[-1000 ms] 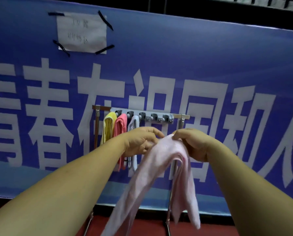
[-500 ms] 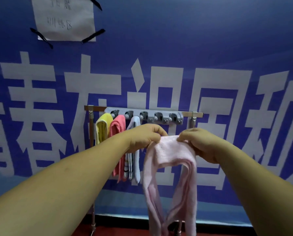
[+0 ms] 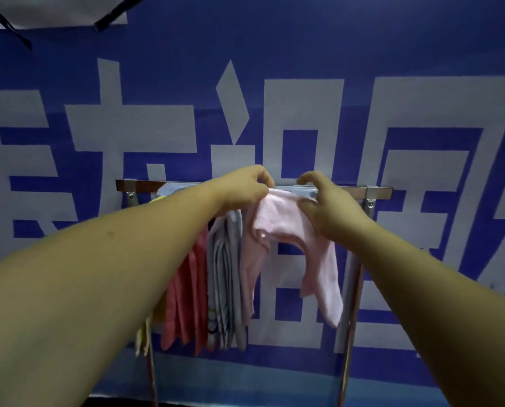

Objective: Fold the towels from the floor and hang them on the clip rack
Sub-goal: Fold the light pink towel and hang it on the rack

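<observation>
A pale pink towel [image 3: 277,230] hangs folded in two drooping halves, its top edge pressed up against the clip rack [image 3: 380,191]. My left hand [image 3: 245,189] pinches the towel's top left corner at the rack bar. My right hand [image 3: 324,207] grips its top right part, thumb lifted above the bar. Left of it on the rack hang a white striped towel [image 3: 225,277], a coral pink towel [image 3: 186,298] and a yellow towel [image 3: 144,336], mostly hidden behind my left forearm. The rack's clips are covered by my hands.
The rack stands on thin metal legs [image 3: 348,333] in front of a blue banner [image 3: 304,54] with large white characters. A taped white paper [image 3: 60,10] is at the top left. The bar's right end beyond my right hand carries nothing.
I have stepped closer to the rack and raised the pink towel from below the bar up to the bar itself. Both hands kept their hold.
</observation>
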### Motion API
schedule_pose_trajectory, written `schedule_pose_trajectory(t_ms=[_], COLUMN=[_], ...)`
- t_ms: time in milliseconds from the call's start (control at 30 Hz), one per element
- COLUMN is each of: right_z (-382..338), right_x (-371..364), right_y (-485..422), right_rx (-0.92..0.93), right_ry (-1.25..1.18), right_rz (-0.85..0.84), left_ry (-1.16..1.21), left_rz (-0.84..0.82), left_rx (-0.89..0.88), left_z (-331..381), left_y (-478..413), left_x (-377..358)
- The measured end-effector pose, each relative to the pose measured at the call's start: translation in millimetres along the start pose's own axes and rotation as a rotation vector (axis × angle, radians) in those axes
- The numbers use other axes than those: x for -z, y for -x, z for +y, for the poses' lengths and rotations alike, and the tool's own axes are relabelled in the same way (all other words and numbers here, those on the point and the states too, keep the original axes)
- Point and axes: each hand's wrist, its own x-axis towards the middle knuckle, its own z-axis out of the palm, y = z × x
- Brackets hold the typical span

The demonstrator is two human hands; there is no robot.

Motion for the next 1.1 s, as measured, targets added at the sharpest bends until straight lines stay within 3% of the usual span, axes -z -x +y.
schedule_pose_trajectory(t_ms=[267,400,600,800,967,1100], right_z=[5,1,-12,-35,-57,-60], right_x=[-33,-37,-52,-47,-32,-34], right_y=[-19,-10,-1,9,15,2], right_rx=[0.078,0.158,0.261,0.181,0.066,0.103], right_ry=[0.376,0.605,0.593,0.464,0.622,0.78], right_rz=[0.058,0.11,-0.033,-0.138,-0.339,-0.389], left_ry=[-0.054,-0.243,-0.413,-0.414,-0.462,-0.51], left_rz=[-0.012,-0.025,0.147,-0.017,-0.121,-0.145], left_rx=[0.027,-0.032,-0.139,-0.139,-0.13,-0.142], left_z=[-6,-9,-16,-22,-25,-30], left_y=[-35,-39,-34,-8,-5,-11], left_x=[-1,-3,-4,5,3,0])
